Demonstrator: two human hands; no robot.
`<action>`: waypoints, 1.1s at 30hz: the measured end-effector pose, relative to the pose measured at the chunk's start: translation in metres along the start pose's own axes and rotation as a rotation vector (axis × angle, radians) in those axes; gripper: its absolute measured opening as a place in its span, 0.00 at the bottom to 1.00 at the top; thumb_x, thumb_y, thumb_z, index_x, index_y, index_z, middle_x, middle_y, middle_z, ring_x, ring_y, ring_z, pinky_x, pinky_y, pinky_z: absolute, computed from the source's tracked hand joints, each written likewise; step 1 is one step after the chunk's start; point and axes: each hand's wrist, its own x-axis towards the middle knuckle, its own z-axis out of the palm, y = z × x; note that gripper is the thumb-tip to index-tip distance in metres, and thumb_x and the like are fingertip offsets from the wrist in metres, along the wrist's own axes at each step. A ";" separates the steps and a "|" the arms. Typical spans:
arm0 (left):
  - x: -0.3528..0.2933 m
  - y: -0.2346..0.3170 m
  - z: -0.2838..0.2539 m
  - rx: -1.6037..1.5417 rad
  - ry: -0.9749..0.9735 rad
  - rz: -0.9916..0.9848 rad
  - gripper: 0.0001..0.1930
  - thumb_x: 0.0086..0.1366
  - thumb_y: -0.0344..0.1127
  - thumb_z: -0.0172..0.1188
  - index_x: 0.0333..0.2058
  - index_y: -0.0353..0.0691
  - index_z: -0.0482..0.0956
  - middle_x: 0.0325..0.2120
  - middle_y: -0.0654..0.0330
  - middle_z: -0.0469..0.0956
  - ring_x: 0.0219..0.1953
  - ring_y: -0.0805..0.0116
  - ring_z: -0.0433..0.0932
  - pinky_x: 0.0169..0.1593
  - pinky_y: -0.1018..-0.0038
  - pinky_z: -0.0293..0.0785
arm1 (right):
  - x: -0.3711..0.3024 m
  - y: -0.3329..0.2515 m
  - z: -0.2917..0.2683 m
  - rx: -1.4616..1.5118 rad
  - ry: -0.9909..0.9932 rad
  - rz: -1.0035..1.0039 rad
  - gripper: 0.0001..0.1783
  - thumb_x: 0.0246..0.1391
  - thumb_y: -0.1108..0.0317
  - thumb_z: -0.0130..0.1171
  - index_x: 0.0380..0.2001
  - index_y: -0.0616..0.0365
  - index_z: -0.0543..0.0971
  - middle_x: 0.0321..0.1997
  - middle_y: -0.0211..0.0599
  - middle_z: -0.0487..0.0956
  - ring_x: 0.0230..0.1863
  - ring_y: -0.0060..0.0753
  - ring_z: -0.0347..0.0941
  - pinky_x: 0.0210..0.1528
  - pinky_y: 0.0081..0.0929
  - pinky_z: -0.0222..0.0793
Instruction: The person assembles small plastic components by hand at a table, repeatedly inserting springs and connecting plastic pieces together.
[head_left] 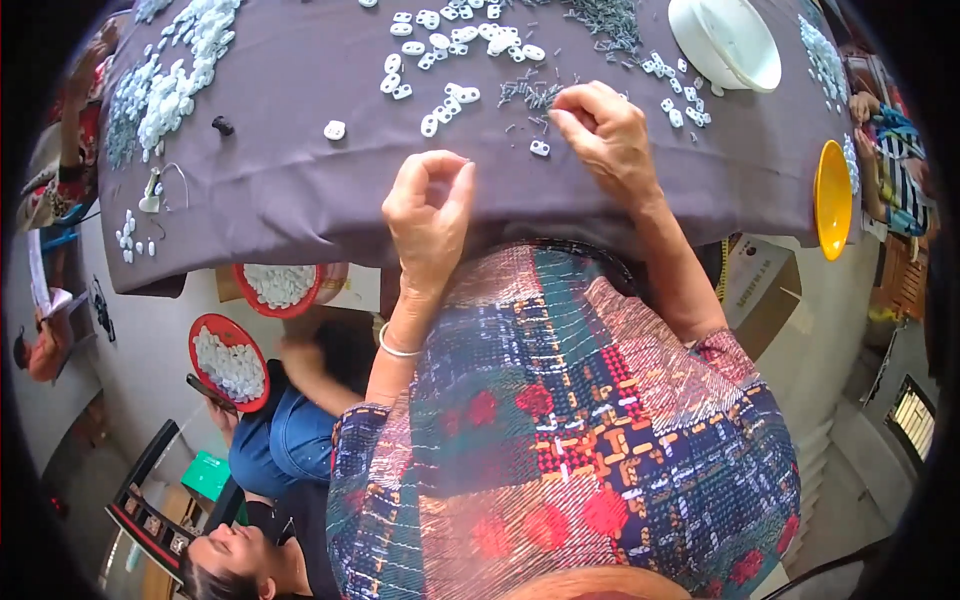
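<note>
My left hand (pixel 430 215) is raised over the table's near edge, thumb and forefinger curled together in a pinch. Whatever sits between those fingertips is too small to make out. Farther right, my right hand (pixel 605 140) has its fingers bent and closed beside a small heap of thin grey pins (pixel 528 95); its fingertips hide anything they hold. Just below that heap lies a small white plastic piece with two dark holes (pixel 540 148). Several similar white oval pieces (pixel 455 100) are scattered beyond my hands, toward the far side.
A brown cloth covers the table (pixel 270 190). At the back right stand a white bowl (pixel 725 45) and a larger pile of grey pins (pixel 610 25). A yellow plate (pixel 832 200) is at the right edge. Left, a person holds a red bowl (pixel 207 330) of white pieces.
</note>
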 end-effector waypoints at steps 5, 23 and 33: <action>0.016 0.002 0.002 0.536 0.029 0.568 0.08 0.44 0.24 0.64 0.23 0.41 0.74 0.26 0.62 0.74 0.31 0.65 0.72 0.37 0.73 0.68 | -0.022 -0.003 -0.001 -0.014 -0.031 0.009 0.03 0.45 0.76 0.58 0.27 0.60 0.76 0.24 0.30 0.71 0.21 0.19 0.66 0.24 0.17 0.62; 0.002 0.001 -0.005 -0.007 -0.038 0.015 0.05 0.52 0.22 0.59 0.27 0.37 0.74 0.24 0.66 0.76 0.21 0.85 0.67 0.26 0.85 0.65 | -0.042 -0.011 0.030 -0.414 0.124 -0.214 0.10 0.40 0.68 0.61 0.29 0.54 0.73 0.30 0.32 0.71 0.35 0.36 0.68 0.37 0.34 0.61; 0.003 0.001 -0.006 -0.284 -0.089 -0.044 0.05 0.53 0.19 0.57 0.26 0.36 0.72 0.28 0.63 0.75 0.29 0.81 0.71 0.32 0.85 0.68 | -0.031 -0.034 0.019 0.801 0.001 0.376 0.03 0.52 0.75 0.56 0.31 0.61 0.74 0.29 0.31 0.76 0.29 0.20 0.73 0.32 0.17 0.71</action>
